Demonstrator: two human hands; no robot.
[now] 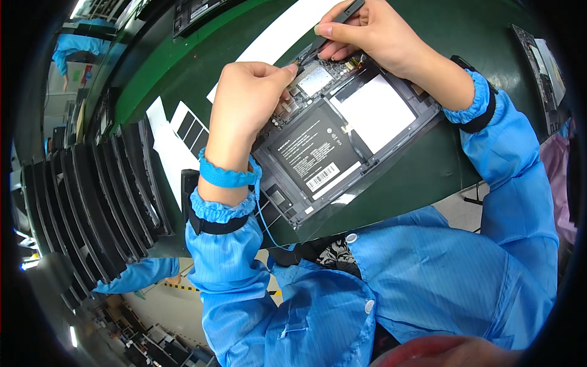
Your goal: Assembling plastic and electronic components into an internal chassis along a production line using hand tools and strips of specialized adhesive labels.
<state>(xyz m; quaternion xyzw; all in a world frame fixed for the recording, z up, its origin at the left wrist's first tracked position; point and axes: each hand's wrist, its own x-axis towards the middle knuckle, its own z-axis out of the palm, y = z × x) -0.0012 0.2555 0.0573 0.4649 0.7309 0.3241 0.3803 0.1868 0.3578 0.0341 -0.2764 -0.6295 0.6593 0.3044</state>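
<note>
the right hand (pixel 348 30) holds a slim black tool (pixel 319 43), thumb and fingers closed around it, its tip slanting down to the board. the left hand (pixel 247 92) has its thumb and finger drawn close together at the board's edge, just beside that tip; whether they pinch a small part is hard to tell at this scale.

under both hands is the board (pixel 315 81), set along the far side of an open device (pixel 299 212) that lies tilted on a green table (pixel 422 189). nearer the person, the device holds a black battery (pixel 315 150) and, to its right, a white panel (pixel 379 113).

a blue band (pixel 227 175) circles the left wrist, with a cord (pixel 264 215) hanging from it. beyond the hands lies white paper (pixel 264 40). farther left stands a row of dark panels (pixel 92 208); near the right edge is another device (pixel 537 76).
</note>
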